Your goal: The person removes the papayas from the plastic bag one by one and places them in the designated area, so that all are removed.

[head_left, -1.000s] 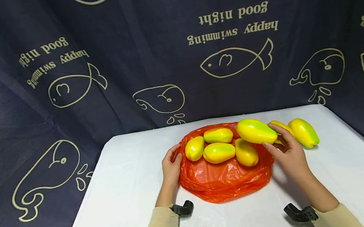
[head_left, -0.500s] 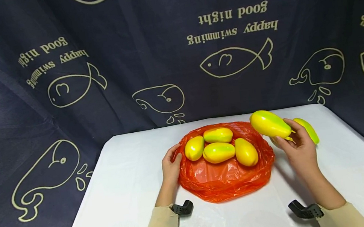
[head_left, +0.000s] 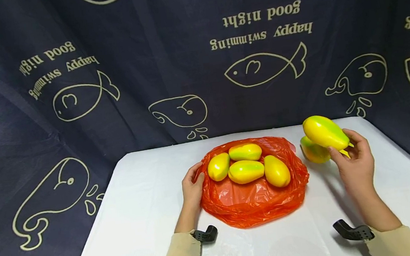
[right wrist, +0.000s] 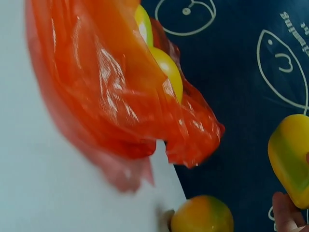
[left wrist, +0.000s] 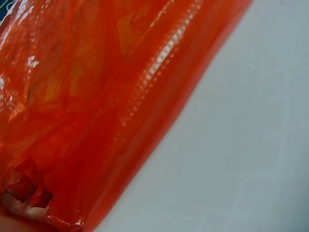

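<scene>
A red plastic bag (head_left: 253, 211) lies spread open on the table with several yellow-green papayas (head_left: 246, 171) inside it. My left hand (head_left: 192, 187) pinches the bag's left rim; in the left wrist view a fingertip (left wrist: 21, 223) shows at the red film. To the right of the bag, my right hand (head_left: 356, 160) holds a papaya (head_left: 324, 131) raised above the table, thumb in front and fingers behind. Another papaya (head_left: 313, 152) rests on the table behind the held one and is partly covered by it. The right wrist view also shows the held papaya (right wrist: 292, 154).
The white table (head_left: 139, 221) backs onto a dark printed cloth (head_left: 181, 62), which also hangs at both sides. A black wrist device (head_left: 205, 234) sits on the left forearm, another (head_left: 352, 231) on the right.
My right hand has carried the papaya right and slightly up, away from the bag. The papaya on the table at far right is now hidden. The left hand has stayed at the bag's rim.
</scene>
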A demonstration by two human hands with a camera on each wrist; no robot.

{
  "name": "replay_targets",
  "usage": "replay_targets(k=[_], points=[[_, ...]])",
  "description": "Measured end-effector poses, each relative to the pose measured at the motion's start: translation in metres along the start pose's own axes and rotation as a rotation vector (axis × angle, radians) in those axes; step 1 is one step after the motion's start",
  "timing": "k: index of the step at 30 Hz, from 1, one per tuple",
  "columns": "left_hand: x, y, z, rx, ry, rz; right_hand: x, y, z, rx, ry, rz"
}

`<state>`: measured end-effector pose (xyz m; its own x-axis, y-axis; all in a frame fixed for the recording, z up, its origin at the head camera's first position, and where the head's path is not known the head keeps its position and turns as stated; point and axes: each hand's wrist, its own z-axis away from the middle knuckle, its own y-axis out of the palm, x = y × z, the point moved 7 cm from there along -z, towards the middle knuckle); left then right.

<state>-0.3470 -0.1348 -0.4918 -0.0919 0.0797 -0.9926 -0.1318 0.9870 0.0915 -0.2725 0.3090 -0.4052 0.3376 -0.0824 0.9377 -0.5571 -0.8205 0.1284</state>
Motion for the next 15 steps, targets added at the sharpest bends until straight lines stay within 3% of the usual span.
replay_targets(k=[5, 9, 15], points=[[-0.001, 0.000, 0.000, 0.001, -0.001, -0.008, -0.005, -0.012, -0.008, -0.045, -0.003, -0.103], [-0.002, 0.001, 0.001, 0.003, 0.008, -0.016, -0.010, -0.021, -0.011, -0.086, 0.007, -0.118], [-0.025, 0.002, 0.013, 0.025, -0.013, -0.019, -0.019, -0.032, -0.016, -0.142, 0.054, -0.150]])
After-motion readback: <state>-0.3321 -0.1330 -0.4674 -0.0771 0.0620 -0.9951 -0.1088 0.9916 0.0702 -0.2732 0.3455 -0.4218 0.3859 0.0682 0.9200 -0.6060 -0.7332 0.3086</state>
